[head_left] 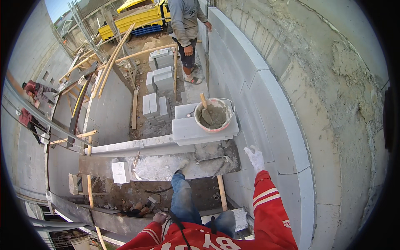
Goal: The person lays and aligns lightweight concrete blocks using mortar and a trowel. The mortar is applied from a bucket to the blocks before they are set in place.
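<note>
My gloved right hand (255, 158) reaches toward the pale block wall (268, 121) with its fingers apart, holding nothing. My bare left hand (160, 217) is low at my waist, fingers curled beside a dark cord; what it holds is unclear. Ahead, a bucket of grey mortar (221, 114) sits on stacked light blocks (198, 133), with a wooden-handled trowel (203, 100) in it. My left leg (181, 193) extends onto a mortar-spattered ledge (154, 162), where a white block (120, 172) sits to the left.
A worker (183, 29) stands beyond the bucket beside the wall. Two workers (35, 87) are at the far left among poles. Block stacks (154, 106), a yellow truck (133, 18) and bamboo poles (112, 62) lie behind. An opening with debris (125, 200) is below the ledge.
</note>
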